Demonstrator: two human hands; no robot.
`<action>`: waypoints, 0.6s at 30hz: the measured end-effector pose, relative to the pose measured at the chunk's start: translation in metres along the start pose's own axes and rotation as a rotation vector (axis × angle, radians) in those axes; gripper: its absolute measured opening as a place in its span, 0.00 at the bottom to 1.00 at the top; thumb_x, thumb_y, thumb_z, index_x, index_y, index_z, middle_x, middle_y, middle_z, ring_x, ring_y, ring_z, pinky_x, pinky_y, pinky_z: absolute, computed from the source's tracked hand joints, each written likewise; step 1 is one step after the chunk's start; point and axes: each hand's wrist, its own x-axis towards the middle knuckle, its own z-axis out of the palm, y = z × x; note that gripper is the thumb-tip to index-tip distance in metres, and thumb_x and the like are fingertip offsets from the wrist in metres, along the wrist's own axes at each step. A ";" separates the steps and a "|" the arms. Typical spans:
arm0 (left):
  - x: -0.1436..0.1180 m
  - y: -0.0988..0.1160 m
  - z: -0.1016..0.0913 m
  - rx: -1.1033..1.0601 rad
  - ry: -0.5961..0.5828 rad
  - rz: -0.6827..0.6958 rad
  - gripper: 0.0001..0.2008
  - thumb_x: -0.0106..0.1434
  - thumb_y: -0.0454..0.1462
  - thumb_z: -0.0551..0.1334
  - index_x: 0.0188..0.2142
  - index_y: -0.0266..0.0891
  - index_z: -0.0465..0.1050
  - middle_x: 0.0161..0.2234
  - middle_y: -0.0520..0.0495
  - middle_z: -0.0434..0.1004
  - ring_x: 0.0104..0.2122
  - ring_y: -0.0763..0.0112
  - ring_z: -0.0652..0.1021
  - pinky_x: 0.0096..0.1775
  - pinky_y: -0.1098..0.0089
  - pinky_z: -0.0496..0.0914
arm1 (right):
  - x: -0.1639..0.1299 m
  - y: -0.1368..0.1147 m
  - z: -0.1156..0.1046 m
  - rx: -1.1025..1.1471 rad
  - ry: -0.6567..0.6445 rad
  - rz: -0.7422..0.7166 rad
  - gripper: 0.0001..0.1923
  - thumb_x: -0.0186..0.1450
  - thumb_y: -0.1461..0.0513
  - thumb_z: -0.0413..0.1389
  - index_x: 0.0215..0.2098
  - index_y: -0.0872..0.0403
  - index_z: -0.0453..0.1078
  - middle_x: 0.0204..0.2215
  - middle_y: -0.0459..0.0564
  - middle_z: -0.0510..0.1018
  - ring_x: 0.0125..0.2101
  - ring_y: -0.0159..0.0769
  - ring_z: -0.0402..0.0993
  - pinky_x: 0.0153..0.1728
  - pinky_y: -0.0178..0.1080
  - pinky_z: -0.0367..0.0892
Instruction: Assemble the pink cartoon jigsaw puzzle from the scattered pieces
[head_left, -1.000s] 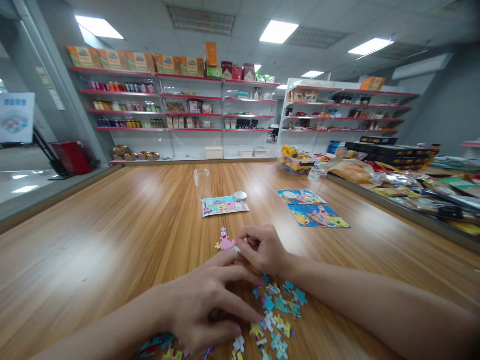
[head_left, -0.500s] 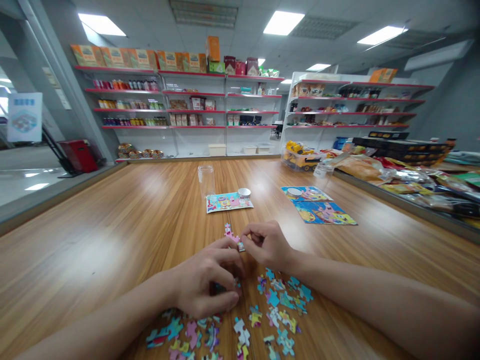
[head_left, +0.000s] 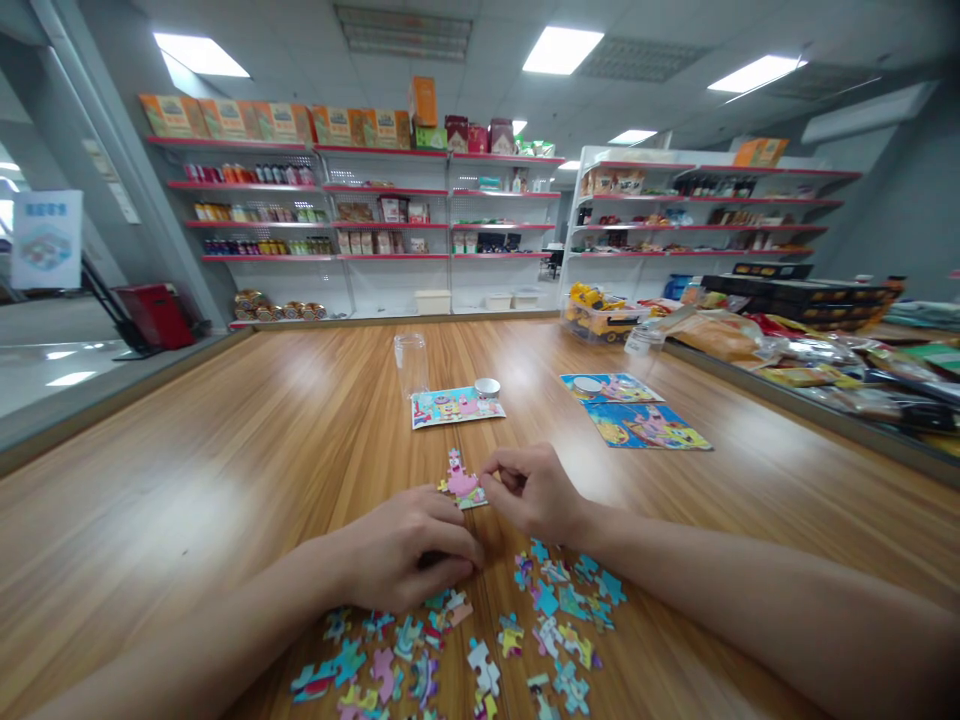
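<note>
A small joined patch of jigsaw puzzle (head_left: 463, 482), with a pink cartoon figure on it, lies on the wooden table between my hands. My right hand (head_left: 536, 492) is closed at the patch's right edge, fingertips pinched on a puzzle piece there that they mostly cover. Just nearer to me, my left hand (head_left: 412, 548) rests low over the table with its fingers curled and thumb drawn in; whatever is under the fingers is hidden. Loose puzzle pieces (head_left: 484, 665) are scattered below both hands, mostly light blue, yellow and pink.
Beyond the patch lies a picture card (head_left: 450, 408) with a round lid (head_left: 487, 388) on it and a clear jar (head_left: 412, 362) beside it. To the right are blue picture cards (head_left: 649, 425), a bin of yellow toys (head_left: 596, 315) and packaged goods (head_left: 847, 370).
My left hand has drawn back toward me off the patch, its fingers closing in. More of the pink figure now shows. My right hand has stayed nearly in place.
</note>
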 end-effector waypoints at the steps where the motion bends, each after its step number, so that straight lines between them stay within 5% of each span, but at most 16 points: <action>1: 0.001 0.001 -0.001 0.015 -0.011 -0.001 0.10 0.68 0.32 0.54 0.38 0.38 0.75 0.30 0.46 0.77 0.32 0.65 0.75 0.35 0.65 0.65 | 0.000 0.000 0.000 -0.001 -0.002 -0.001 0.09 0.61 0.63 0.54 0.24 0.58 0.70 0.13 0.38 0.56 0.14 0.24 0.50 0.17 0.30 0.47; 11: 0.002 0.011 0.002 0.138 -0.041 0.035 0.06 0.64 0.32 0.58 0.34 0.41 0.74 0.26 0.50 0.71 0.30 0.67 0.72 0.38 0.64 0.62 | 0.000 -0.001 0.000 -0.007 -0.010 -0.008 0.08 0.61 0.63 0.54 0.25 0.58 0.71 0.13 0.37 0.57 0.14 0.24 0.50 0.17 0.30 0.48; 13: 0.001 0.008 0.003 0.111 0.062 0.063 0.06 0.65 0.32 0.59 0.36 0.41 0.75 0.26 0.51 0.70 0.29 0.68 0.71 0.36 0.65 0.62 | 0.000 -0.001 0.000 -0.006 -0.005 -0.011 0.08 0.61 0.64 0.54 0.24 0.58 0.71 0.13 0.37 0.57 0.14 0.23 0.50 0.17 0.30 0.48; 18: -0.010 -0.019 0.000 0.184 0.548 0.033 0.05 0.69 0.33 0.61 0.40 0.39 0.77 0.23 0.54 0.63 0.24 0.73 0.65 0.28 0.70 0.57 | -0.002 -0.003 -0.002 0.047 -0.081 -0.059 0.08 0.61 0.64 0.53 0.27 0.58 0.73 0.13 0.37 0.56 0.13 0.23 0.50 0.17 0.30 0.48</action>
